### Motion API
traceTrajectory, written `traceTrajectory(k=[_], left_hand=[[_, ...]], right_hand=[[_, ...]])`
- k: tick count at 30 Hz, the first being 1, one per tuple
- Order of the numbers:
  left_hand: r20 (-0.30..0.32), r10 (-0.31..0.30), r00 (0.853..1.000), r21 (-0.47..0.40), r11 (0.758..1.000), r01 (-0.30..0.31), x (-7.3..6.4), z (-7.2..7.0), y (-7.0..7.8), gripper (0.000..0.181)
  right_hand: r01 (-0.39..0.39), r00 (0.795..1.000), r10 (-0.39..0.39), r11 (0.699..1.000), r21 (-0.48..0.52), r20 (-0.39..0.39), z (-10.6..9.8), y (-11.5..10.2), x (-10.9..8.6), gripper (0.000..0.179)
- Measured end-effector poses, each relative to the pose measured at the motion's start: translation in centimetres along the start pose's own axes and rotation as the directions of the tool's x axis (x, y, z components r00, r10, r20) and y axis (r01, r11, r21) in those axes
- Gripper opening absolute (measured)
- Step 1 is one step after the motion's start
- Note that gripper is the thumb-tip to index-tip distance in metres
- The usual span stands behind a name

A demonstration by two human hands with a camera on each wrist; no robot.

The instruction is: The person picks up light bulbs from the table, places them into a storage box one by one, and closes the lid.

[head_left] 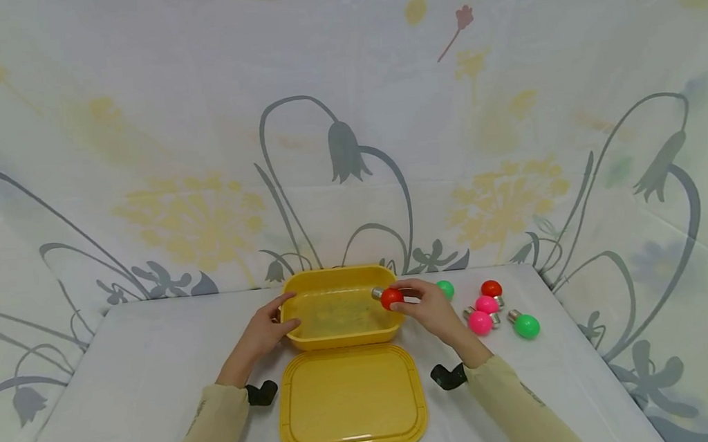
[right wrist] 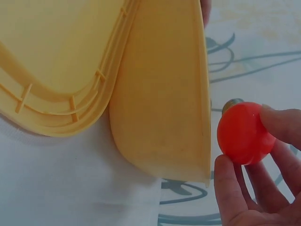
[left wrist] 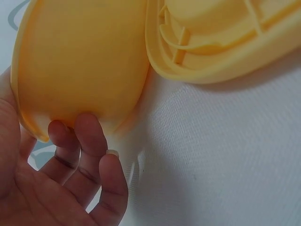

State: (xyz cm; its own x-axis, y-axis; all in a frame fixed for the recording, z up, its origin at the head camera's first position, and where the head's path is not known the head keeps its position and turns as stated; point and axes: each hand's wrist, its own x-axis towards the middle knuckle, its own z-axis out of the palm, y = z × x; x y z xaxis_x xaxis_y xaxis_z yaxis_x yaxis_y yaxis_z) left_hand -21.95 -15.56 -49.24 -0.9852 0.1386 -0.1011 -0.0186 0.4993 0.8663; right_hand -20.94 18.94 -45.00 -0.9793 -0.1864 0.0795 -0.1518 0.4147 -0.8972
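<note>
A red light bulb [head_left: 391, 298] is pinched between the thumb and fingers of my right hand [head_left: 431, 308], above the right end of a yellow plastic box [head_left: 345, 341]. Its metal screw base points left, and in the right wrist view the red bulb [right wrist: 246, 133] is just beyond the box rim. My left hand [head_left: 264, 332] grips the box's left wall at the rim. In the left wrist view, curled fingers [left wrist: 77, 146] touch the outer wall. Inside the box, the visible floor shows no bulb.
A yellow lid [head_left: 352, 401] lies flat in front of the box. To the right are several loose bulbs: a green bulb [head_left: 445, 290] partly behind my right hand, a red one [head_left: 491, 288], pink ones [head_left: 480, 322] close together, and another green bulb [head_left: 527, 326]. Behind hangs a flowered cloth [head_left: 328, 56].
</note>
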Motion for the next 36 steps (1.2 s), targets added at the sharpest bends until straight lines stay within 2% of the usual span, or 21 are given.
traceTrajectory(k=[10, 16, 25, 36], left_hand=[[0.005, 0.001, 1.0, 0.006, 1.0, -0.001, 0.3, 0.1, -0.1, 0.061], [0.008, 0.007, 1.0, -0.002, 1.0, -0.007, 0.2, 0.0, -0.1, 0.061], [0.013, 0.007, 1.0, -0.007, 1.0, -0.007, 0.2, -0.1, -0.2, 0.063], [0.014, 0.012, 1.0, 0.007, 1.0, -0.012, 0.2, -0.1, -0.3, 0.063]], right_hand=[[0.045, 0.996, -0.043, 0.999, -0.012, 0.08, 0.3, -0.3, 1.4, 0.034], [0.039, 0.992, -0.036, 0.999, -0.021, 0.12, 0.8, -0.6, 2.2, 0.034], [-0.012, 0.989, 0.014, 1.0, -0.012, 0.146, 1.4, -0.8, 3.5, 0.032], [-0.033, 0.976, 0.013, 0.996, 0.088, 0.215, 2.4, -1.3, 5.3, 0.033]])
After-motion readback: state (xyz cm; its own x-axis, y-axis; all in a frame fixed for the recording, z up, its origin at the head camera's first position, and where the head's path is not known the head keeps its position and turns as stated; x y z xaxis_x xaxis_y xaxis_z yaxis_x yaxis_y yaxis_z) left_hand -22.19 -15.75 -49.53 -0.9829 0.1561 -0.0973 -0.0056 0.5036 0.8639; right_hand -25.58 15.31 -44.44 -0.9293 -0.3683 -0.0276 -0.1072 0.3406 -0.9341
